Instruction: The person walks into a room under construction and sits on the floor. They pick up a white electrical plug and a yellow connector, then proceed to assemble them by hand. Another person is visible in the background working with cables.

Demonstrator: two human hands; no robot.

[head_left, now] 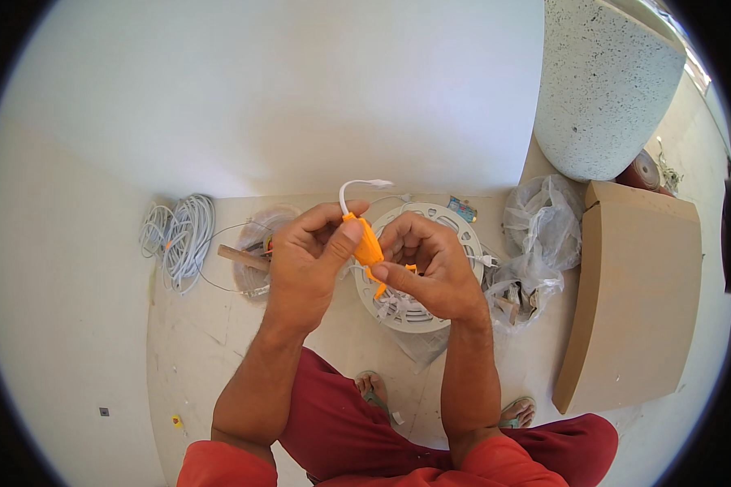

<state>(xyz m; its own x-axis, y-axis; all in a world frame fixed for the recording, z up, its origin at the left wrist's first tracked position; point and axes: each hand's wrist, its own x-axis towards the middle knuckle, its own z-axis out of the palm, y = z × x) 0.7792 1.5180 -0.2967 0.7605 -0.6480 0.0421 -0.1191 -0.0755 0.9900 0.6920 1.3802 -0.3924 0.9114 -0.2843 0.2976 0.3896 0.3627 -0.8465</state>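
I see both hands up in front of the chest, working one small orange tool [368, 247]. Left hand [309, 252] is closed around its upper end: thumb pressed flat along the orange body, the other fingers [333, 215] curled over the top. Right hand [430, 268] grips the lower end, fingertips pinched on it, orange tip poking out below the thumb. A short white cable [357, 188] arcs up out of the tool's top, above the left fingers. Directly under the hands, on the floor, lies a white round spool [455, 223]. Coiled white wire [183, 235] sits well to the left, crumpled clear plastic bag [544, 227] just right of the spool.
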